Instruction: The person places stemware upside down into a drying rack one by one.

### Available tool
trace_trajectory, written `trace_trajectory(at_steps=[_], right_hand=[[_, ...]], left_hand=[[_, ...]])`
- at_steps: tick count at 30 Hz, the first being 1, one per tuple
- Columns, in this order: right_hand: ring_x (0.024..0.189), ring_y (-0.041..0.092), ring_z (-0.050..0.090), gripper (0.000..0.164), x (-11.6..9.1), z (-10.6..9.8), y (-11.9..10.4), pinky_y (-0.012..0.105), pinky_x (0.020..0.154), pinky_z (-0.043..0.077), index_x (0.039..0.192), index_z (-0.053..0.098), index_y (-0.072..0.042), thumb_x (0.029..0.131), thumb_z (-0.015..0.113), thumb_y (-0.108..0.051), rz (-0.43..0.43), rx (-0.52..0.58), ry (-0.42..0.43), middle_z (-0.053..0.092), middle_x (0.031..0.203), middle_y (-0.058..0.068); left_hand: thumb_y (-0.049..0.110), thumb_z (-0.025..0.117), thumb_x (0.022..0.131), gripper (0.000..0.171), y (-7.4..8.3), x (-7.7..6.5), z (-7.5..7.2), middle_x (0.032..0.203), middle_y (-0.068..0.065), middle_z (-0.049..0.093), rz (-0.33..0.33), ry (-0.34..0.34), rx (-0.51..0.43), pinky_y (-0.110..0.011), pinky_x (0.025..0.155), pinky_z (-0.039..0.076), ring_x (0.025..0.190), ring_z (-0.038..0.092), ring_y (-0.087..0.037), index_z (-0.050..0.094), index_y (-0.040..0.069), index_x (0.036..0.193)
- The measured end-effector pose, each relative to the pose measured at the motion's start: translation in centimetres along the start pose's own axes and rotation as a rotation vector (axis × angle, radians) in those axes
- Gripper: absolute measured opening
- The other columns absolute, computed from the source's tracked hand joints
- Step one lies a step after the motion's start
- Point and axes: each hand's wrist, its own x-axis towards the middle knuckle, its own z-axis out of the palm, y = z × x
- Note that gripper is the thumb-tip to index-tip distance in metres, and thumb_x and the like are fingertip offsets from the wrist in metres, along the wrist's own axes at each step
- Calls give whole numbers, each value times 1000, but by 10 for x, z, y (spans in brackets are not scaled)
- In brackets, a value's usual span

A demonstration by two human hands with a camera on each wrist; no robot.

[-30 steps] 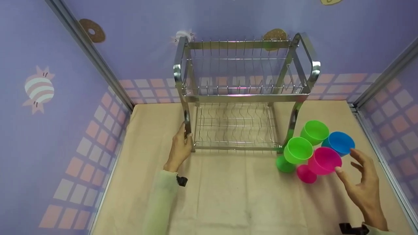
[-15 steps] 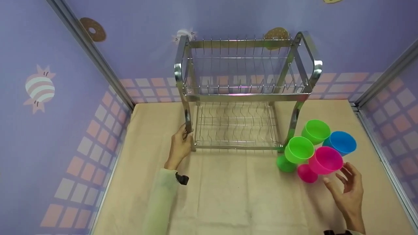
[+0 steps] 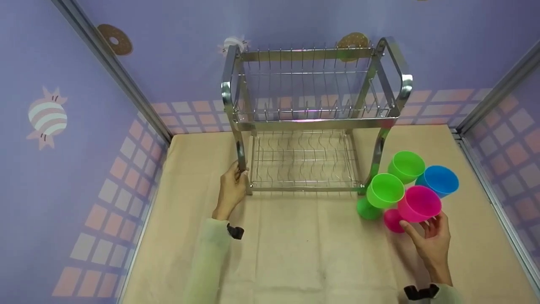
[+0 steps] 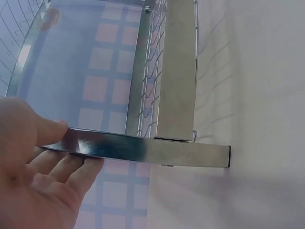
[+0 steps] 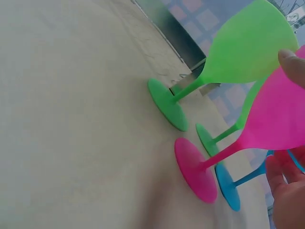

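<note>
In the head view, a two-tier metal dish rack [image 3: 303, 125] stands at the back. My left hand [image 3: 231, 188] grips its front left upright [image 4: 109, 143], thumb on one side and fingers on the other. To the right of the rack stands a close group of plastic goblets: a pink goblet [image 3: 419, 204] in front, a blue goblet [image 3: 438, 180] behind it, a near green goblet [image 3: 384, 191] and a far green goblet [image 3: 406, 166]. My right hand [image 3: 432, 242] holds the pink goblet's bowl, thumb and fingers on opposite sides; its foot [image 5: 195, 171] is down on the tablecloth.
A beige cloth [image 3: 295, 253] covers the table. Purple printed walls [image 3: 185, 63] enclose it at the back and on both sides, with metal rails [image 3: 114, 76] along the corners. The lower wire tray [image 3: 303, 160] of the rack sits just above the cloth.
My right hand has moved left from beside the blue goblet, round to the front of the pink goblet, and closed in on its bowl. The left hand keeps its grip on the rack.
</note>
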Motion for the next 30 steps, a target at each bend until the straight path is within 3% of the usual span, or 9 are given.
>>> trace_trajectory(at_steps=[8,17,24,30], right_hand=[[135,15,53,88,4,1,3,7,102,50,160,43,-15,86,81,13,49,49,15,55,147,-2],[136,18,55,86,5,-3,0,10,103,52,159,46,-13,85,78,17,45,135,8,57,148,2],[136,20,54,87,4,-3,-12,11,104,52,159,46,-13,85,80,16,35,137,37,56,149,4],[135,22,55,86,2,-5,-27,12,102,54,158,47,-8,83,78,21,-12,146,33,57,147,7]], left_hand=[[-8,57,106,35,2,2,4,128,-31,70,-2,-9,4,-49,108,58,125,69,-45,57,-10,141],[-6,55,107,35,3,2,6,129,-30,70,-5,-12,18,-49,110,57,126,68,-46,57,-10,142],[-7,55,107,36,2,3,5,129,-29,70,3,-7,15,-49,111,57,127,68,-45,56,-11,142],[-7,62,103,42,4,-1,2,135,-31,68,-28,29,53,-49,107,59,125,69,-45,55,-8,145]])
